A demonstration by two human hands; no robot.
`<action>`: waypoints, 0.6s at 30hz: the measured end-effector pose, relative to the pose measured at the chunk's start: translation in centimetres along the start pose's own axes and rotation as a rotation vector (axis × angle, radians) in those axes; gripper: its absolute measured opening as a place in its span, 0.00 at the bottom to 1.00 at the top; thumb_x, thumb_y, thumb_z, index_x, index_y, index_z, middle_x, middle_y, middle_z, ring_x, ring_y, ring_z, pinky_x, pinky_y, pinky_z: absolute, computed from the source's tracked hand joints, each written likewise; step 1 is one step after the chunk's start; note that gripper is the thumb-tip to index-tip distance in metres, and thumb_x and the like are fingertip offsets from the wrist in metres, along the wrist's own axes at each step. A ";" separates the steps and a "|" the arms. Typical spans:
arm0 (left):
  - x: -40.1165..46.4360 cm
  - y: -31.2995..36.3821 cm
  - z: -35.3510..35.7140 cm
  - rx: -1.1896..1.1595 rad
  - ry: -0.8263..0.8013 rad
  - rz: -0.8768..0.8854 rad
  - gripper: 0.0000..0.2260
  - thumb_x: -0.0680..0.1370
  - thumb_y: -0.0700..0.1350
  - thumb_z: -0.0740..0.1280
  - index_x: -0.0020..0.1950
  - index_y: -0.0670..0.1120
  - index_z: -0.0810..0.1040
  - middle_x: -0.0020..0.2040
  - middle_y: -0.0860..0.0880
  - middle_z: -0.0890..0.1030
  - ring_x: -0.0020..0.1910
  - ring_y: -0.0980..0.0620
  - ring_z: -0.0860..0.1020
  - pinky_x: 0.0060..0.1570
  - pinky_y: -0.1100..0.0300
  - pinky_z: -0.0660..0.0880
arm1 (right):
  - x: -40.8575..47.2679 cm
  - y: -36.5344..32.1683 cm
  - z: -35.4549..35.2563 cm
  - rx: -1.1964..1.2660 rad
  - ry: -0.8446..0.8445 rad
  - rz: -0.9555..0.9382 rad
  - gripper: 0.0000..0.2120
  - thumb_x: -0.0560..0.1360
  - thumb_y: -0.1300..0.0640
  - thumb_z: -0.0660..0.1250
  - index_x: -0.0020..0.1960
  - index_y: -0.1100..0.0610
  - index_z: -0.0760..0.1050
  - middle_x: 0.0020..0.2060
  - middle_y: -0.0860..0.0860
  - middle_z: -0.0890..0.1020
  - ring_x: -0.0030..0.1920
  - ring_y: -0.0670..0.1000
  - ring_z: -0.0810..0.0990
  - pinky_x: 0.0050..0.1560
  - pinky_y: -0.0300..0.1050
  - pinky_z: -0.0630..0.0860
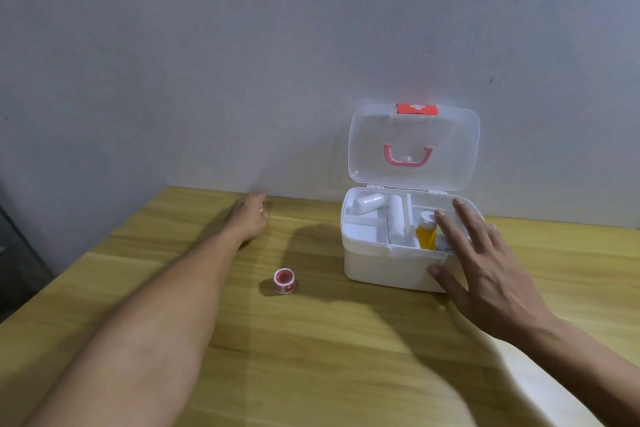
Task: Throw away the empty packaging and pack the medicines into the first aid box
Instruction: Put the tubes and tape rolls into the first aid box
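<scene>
Wooden table (346,357) fills the near view, and at its far right the first aid box (391,263) stands open, its tray already holding white rolls (394,218) and a yellow tube (426,236), so packing looks well along. Right hand (485,263) rests spread and empty on the box's near right corner. Far left, the left hand (251,218) curls around something small and reddish I cannot identify, while a small red-and-white tape roll (284,281) remains unpacked near centre.

You're in a plain room, likely a home: a light wood-grain table (311,340) pushed against a bare grey wall (207,62) with scuff marks, and a household first aid box (391,263) on it.
</scene>
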State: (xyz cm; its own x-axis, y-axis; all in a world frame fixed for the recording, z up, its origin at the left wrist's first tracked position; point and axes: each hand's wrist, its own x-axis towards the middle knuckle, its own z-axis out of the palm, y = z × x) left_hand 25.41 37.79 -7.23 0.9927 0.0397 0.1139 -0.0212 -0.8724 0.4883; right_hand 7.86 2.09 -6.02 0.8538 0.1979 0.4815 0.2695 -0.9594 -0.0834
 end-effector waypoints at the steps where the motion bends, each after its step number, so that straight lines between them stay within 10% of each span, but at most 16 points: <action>1: 0.2 -0.1 0.2 0.014 0.005 -0.003 0.19 0.77 0.37 0.63 0.67 0.43 0.73 0.68 0.40 0.74 0.66 0.40 0.73 0.65 0.51 0.70 | 0.0 0.0 0.0 -0.003 0.003 -0.001 0.33 0.75 0.40 0.53 0.77 0.50 0.52 0.78 0.55 0.52 0.76 0.59 0.56 0.69 0.64 0.64; 11: -4.8 2.6 -2.3 -0.119 -0.082 0.062 0.08 0.75 0.38 0.69 0.51 0.46 0.84 0.57 0.47 0.83 0.56 0.50 0.79 0.55 0.63 0.71 | 0.3 -0.5 -0.5 -0.024 -0.003 0.008 0.33 0.75 0.42 0.57 0.76 0.53 0.56 0.76 0.59 0.57 0.71 0.61 0.61 0.66 0.63 0.67; 18: -11.3 4.9 -4.3 -0.099 -0.240 0.091 0.21 0.69 0.52 0.75 0.60 0.47 0.81 0.62 0.48 0.81 0.61 0.51 0.78 0.60 0.60 0.71 | 0.1 -0.9 -1.1 -0.036 -0.017 0.018 0.34 0.75 0.47 0.66 0.76 0.55 0.56 0.75 0.60 0.58 0.68 0.63 0.64 0.66 0.61 0.67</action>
State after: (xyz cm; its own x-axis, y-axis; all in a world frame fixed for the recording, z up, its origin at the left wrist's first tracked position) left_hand 13.61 35.14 -2.42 0.9856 -0.1640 -0.0414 -0.1117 -0.8148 0.5689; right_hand 7.19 2.72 -4.99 0.8661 0.1837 0.4648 0.2382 -0.9693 -0.0607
